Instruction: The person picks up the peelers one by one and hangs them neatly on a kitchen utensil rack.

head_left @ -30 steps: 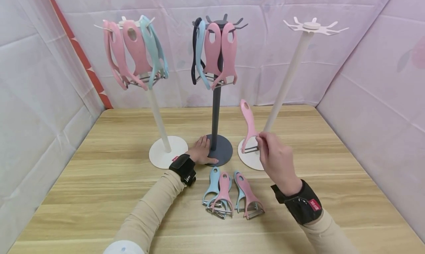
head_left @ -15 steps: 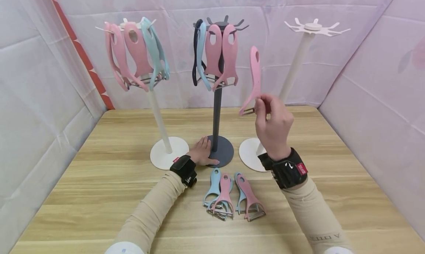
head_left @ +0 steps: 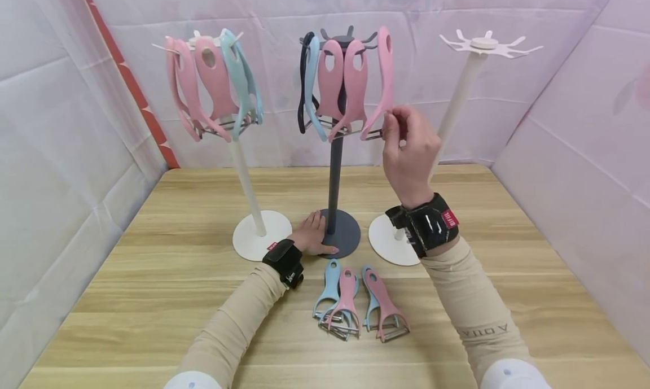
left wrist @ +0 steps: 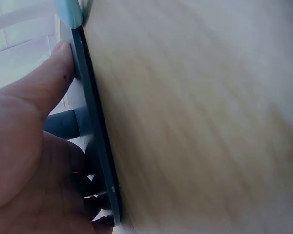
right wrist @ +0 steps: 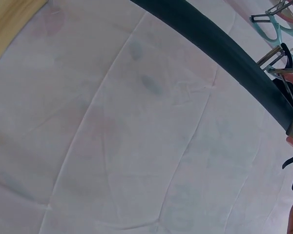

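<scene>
- head view: bright, even, soft light, with the dark stand (head_left: 335,174) in clear focus
- white stands (head_left: 245,180) on either side of the dark stand splay outward, wide-lens stretch
- faint shadows under the peelers (head_left: 347,290) in front of the dark stand
- glare spots on the black wristband (head_left: 433,224), right of the dark stand
- left wrist view: tabletop (left wrist: 185,122) beside the dark stand's base blurred, hazy
- right wrist view: dimmer, greyish; cloth (right wrist: 136,126) behind the dark stand soft

Between the left stand (head_left: 245,180) and right stand (head_left: 464,90), the middle stand (head_left: 335,177) is standing on the table (head_left: 127,298). Hung peelers (head_left: 215,75) are dangling from the left two; loose peelers (head_left: 384,300) are lying nearer me. My left hand (head_left: 311,234) is resting on the middle base (head_left: 347,237), my right hand (head_left: 412,154) holding a peeler (head_left: 386,75) beside the rack (head_left: 343,41).
</scene>
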`<state>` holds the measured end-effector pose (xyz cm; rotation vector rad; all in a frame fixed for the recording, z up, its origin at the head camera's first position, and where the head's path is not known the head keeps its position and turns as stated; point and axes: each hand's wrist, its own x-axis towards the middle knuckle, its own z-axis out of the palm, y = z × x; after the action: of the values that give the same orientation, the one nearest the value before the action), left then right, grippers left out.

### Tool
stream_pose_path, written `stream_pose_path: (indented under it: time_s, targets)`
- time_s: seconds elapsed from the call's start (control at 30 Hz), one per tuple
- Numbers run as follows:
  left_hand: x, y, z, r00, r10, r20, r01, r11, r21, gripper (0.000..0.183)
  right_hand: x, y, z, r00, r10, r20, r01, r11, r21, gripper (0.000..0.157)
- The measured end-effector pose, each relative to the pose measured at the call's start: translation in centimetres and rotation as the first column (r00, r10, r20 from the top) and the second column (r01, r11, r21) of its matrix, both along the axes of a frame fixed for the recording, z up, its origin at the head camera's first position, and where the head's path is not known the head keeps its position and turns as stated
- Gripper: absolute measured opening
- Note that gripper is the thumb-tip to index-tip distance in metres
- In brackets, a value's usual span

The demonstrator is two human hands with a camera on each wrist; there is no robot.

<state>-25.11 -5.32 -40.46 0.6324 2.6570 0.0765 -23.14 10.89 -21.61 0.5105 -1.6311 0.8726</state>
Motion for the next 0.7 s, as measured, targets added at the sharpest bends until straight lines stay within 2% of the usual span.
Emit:
stream_pose_path:
  time_s: [0.3,0.53,0.7]
  targets:
    - [0.08,0.06,0.12,1.0,0.007,-0.005,-0.007,1.0,-0.002,0.093,-0.31,-0.09,-0.63,0.994,0.015,0.106,-0.018,0.999,0.029,0.017]
    - [0.14,0.04,0.14,1.0,-0.003,-0.013,0.003,1.0,-0.005,0.093,-0.46,-0.16,-0.85,0.979,0.036,0.198,-0.043,0.999,0.029,0.016]
    - [0.01,0.0,0.01,1.0,0.001,-0.025,-0.002,1.0,-0.007,0.094,-0.42,-0.02,-0.99,0.977,0.027,0.211,-0.043,0.996,0.074,0.019]
